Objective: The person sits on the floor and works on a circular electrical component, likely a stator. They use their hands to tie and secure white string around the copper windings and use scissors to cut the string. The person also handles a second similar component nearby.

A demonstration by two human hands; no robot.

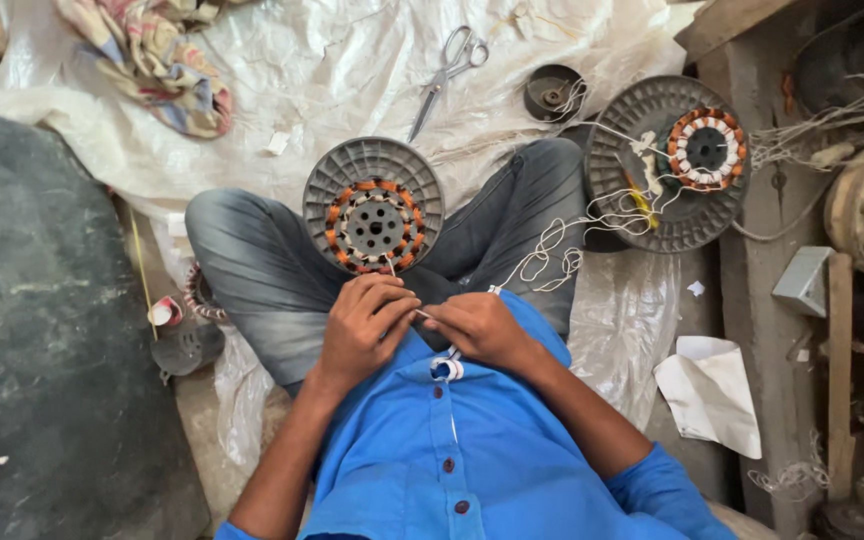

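The person wears a bright blue shirt [472,460] with a button placket down the front (dark red buttons [449,465], evenly spaced). Its sleeves [667,485] are rolled up to about the elbow, leaving the forearms bare. The trousers [252,270] are grey denim, faded paler over the thighs and knees. No watch, ring or glove shows on either hand.

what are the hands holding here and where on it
Both hands pinch a thin white wire between them over the lap: the left hand at its left end, the right hand at its right. Whether it joins the stator cannot be told.
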